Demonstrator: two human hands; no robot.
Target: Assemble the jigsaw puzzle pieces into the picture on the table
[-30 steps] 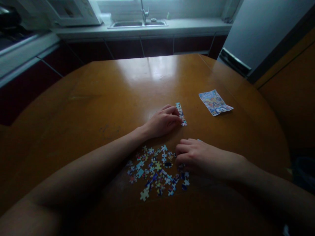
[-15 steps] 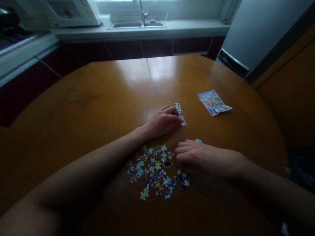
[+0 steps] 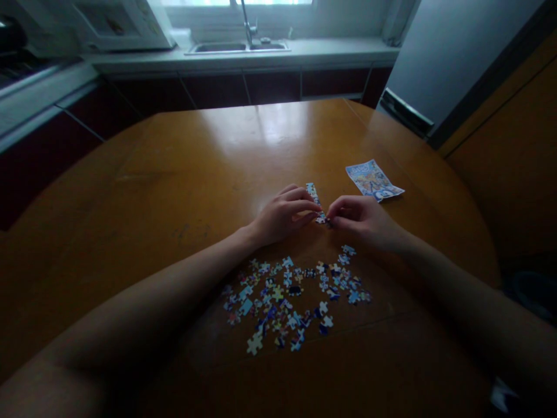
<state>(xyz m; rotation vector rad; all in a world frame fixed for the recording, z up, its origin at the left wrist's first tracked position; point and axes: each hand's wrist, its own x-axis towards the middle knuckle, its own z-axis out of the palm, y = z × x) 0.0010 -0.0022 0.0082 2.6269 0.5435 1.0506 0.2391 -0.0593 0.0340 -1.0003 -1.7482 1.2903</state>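
Note:
A narrow strip of joined puzzle pieces (image 3: 313, 192) lies near the middle of the wooden table. My left hand (image 3: 287, 213) rests at its left side, fingertips on the lower part of the strip. At the strip's lower right end, my right hand (image 3: 363, 219) pinches a small puzzle piece (image 3: 328, 222) between thumb and index finger, close against the strip. Many loose puzzle pieces (image 3: 277, 293) are spread on the table below both hands. The fingers partly cover the strip's lower end.
A creased, colourful printed sheet (image 3: 373, 179) lies beyond my right hand. The round-edged wooden table (image 3: 143, 157) fills most of the view. Behind it stand a counter with a sink (image 3: 221, 47), a microwave (image 3: 124, 26) and a grey fridge (image 3: 456, 52).
My right hand has moved up from the loose pieces to the strip's lower end, with a small piece in its fingers. Loose pieces it covered now show. My left hand stays by the strip.

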